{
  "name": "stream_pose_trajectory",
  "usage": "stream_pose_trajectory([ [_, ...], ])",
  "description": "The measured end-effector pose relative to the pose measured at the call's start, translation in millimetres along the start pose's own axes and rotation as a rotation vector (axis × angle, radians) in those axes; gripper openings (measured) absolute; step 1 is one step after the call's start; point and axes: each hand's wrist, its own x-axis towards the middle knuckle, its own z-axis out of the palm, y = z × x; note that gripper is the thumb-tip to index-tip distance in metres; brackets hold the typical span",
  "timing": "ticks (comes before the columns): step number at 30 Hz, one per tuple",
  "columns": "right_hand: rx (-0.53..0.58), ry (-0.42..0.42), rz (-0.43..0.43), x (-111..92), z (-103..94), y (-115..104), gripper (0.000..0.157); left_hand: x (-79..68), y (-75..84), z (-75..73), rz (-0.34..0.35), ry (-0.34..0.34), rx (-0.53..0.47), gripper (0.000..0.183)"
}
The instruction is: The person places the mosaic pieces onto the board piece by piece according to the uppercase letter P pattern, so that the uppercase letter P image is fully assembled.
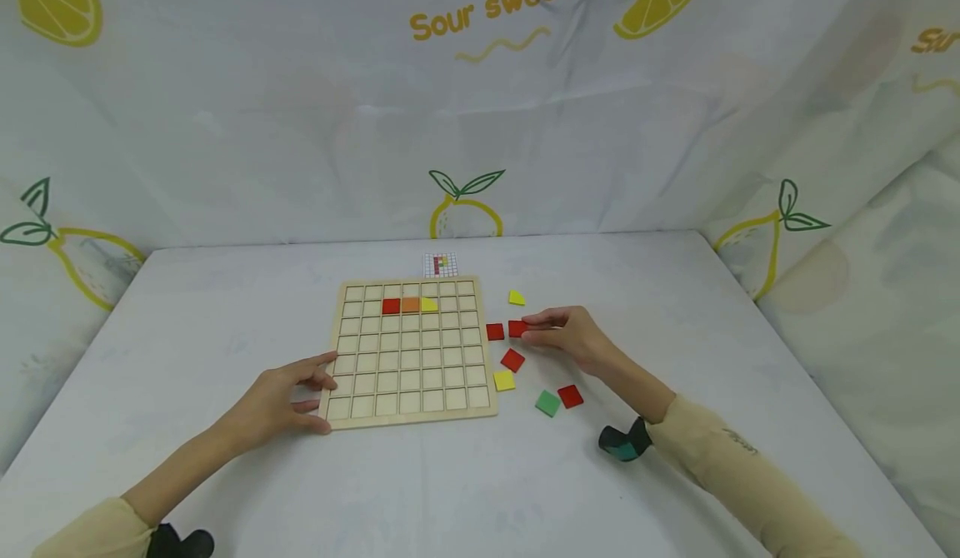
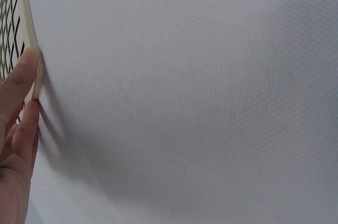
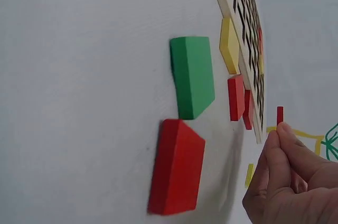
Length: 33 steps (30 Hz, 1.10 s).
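Note:
My left hand [image 1: 272,404] rests at the lower left of a wooden grid board [image 1: 412,420], fingertips on its left edge and thumb at the near corner. In the left wrist view its thumb and fingers [image 2: 24,129] touch the board's edge. Beyond the board's right side, my right hand [image 1: 573,337] pinches a red square tile [image 3: 280,114] between thumb and fingertips, above the table. In the board's upper cells sit a red tile [image 1: 391,306], an orange tile [image 1: 410,305] and a yellow cut-corner tile [image 1: 429,305].
Right of the board lie red tiles [image 1: 495,331], a yellow square tile [image 1: 504,381], a yellow cut-corner tile [image 1: 517,297] and a green tile [image 1: 548,403]. Behind it lies a small pattern card [image 1: 440,265]. A lemon-print cloth [image 1: 300,125] hangs behind the white table [image 1: 465,491].

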Motion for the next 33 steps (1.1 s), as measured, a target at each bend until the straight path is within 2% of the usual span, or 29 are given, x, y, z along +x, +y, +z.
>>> stream_pose_trajectory([
  [5, 0.028, 0.001, 0.002, 5, 10.2, -7, 0.032, 0.2, -1.0, -0.2, -0.032, -0.001, -0.003, 0.091],
  [19, 0.106, -0.041, 0.026, 16, 41.9, -21, 0.033, -0.4, -2.1, -0.2, 0.002, -0.001, -0.014, 0.09],
  [33, 0.112, -0.061, -0.038, 22, 69.3, -37, 0.029, 0.4, -2.9, 0.2, -0.01, -0.004, -0.021, 0.09],
])
